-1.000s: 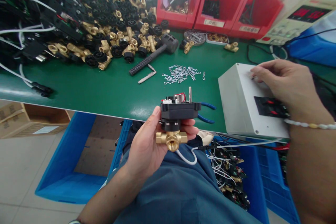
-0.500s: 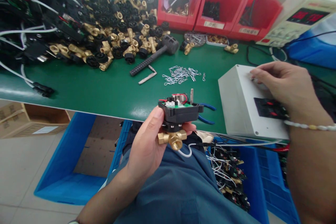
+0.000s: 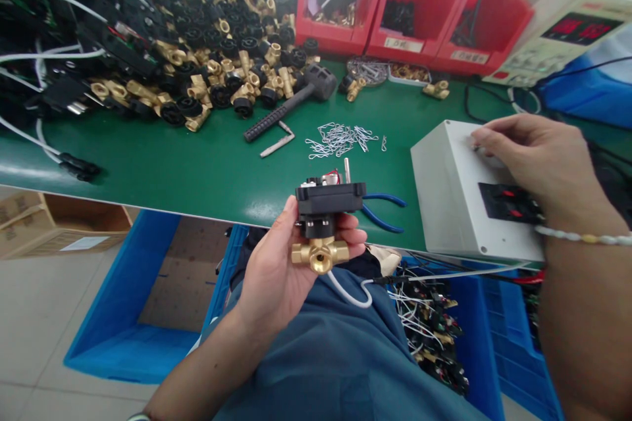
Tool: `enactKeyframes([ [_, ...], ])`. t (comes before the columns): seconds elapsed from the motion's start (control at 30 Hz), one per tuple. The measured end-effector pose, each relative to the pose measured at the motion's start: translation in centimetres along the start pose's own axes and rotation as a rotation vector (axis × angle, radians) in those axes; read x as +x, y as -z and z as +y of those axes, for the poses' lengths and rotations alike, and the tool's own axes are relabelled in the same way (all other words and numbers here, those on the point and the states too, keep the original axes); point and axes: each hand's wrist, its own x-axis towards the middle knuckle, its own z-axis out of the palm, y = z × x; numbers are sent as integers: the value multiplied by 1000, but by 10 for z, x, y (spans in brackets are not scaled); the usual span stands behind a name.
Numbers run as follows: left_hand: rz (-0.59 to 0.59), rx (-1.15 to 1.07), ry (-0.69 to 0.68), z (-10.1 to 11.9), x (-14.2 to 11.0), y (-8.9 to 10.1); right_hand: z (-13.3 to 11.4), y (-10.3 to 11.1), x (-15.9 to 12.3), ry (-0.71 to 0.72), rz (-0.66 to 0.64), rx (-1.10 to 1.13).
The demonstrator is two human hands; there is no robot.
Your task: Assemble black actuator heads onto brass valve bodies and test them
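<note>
My left hand point(image 3: 276, 276) is closed around a valve assembly point(image 3: 323, 220), a black actuator housing on a brass tee body, held upright in front of the green bench's edge. A white cable point(image 3: 348, 293) hangs from it toward my lap. My right hand point(image 3: 536, 158) rests on top of a grey box point(image 3: 449, 184) at the right of the bench, fingers curled, fingertips pressing near its far edge. A black socket panel point(image 3: 508, 202) with red terminals sits on the box beside my wrist.
Blue-handled pliers point(image 3: 380, 210) lie by the bench edge. Wire clips point(image 3: 338, 139), a black mallet point(image 3: 291, 100) and a heap of brass and black valve parts point(image 3: 212, 72) cover the bench. Red bins point(image 3: 409, 6) stand behind. Blue crates point(image 3: 143, 296) sit below.
My left hand has tilted the valve assembly back upright and shifted it slightly left. My right hand has stayed on the grey box.
</note>
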Motion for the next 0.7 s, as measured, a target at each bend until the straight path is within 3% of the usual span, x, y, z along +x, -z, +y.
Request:
enactKeyframes([
  [0.23, 35, -18, 9, 1, 0, -3, 1, 1, 0, 72, 6, 6],
  [0.57, 50, -7, -8, 0, -1, -2, -8, 0, -3, -1, 11, 15],
  [0.7, 11, -71, 116, 4, 1, 0, -7, 0, -2, 29, 9, 13],
])
